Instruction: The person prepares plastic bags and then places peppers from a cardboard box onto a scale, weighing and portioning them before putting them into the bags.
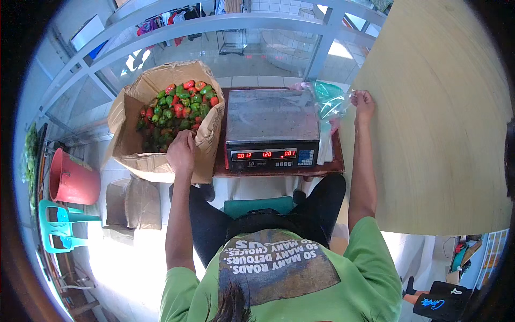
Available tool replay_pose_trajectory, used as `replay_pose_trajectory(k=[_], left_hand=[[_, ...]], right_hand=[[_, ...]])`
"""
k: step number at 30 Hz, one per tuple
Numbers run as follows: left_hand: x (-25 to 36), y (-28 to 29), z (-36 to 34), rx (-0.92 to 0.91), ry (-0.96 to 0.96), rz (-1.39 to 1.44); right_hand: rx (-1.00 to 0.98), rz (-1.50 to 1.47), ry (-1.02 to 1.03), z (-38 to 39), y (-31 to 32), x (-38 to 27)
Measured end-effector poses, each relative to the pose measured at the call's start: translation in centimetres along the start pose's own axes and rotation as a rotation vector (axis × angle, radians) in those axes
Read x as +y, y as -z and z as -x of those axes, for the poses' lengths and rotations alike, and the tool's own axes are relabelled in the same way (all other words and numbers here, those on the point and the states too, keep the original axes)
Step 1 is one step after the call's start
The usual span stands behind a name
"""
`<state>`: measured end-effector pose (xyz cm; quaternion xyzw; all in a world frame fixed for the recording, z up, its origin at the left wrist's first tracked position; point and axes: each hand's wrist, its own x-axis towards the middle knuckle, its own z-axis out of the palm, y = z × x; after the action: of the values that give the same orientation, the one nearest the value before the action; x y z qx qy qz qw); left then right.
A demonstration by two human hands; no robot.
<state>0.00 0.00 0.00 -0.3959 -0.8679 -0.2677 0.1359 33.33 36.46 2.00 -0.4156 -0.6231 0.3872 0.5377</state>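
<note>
A cardboard box (129, 118) on the left holds several red and green peppers (177, 104). My left hand (181, 151) is at the box's near inner edge, beside the lower peppers, fingers closed; what they grip is hidden. A steel-topped digital scale (272, 115) with a lit red display stands right of the box on a dark red table (335, 161). My right hand (363, 104) pinches the corner of a clear plastic bag (340, 102) at the scale's right, over green and pink bags (322, 91).
A large pale wooden board (429, 134) fills the right. At left are a red bucket (75, 182), a teal chair (56, 225) and flattened cardboard (142, 209). A metal railing (209, 24) runs beyond the table. Another person's legs (416, 298) show at lower right.
</note>
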Motion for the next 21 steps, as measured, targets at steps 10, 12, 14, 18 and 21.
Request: replay_pose_trajectory(k=[10, 12, 14, 18, 21], left_hand=[[0.0, 0.6, 0.2, 0.005, -0.001, -0.006], [0.2, 0.5, 0.0, 0.007, -0.014, 0.002], [0.6, 0.8, -0.1, -0.021, 0.009, 0.039], [1.7, 1.8, 0.5, 0.281, -0.129, 0.238], [5.5, 1.3, 3.3, 0.169, -0.253, 0.571]], right_hand=[[-0.023, -0.406, -0.001, -0.1, -1.0, -7.8], [-0.086, -0.435, 0.018, 1.1, -1.2, -8.5], [-0.342, -0.583, 0.007, 2.8, -1.6, -8.2], [-0.585, -0.928, -0.164, 10.4, -4.1, -10.6], [-0.617, -1.020, -0.254, 14.9, -4.7, -10.4]])
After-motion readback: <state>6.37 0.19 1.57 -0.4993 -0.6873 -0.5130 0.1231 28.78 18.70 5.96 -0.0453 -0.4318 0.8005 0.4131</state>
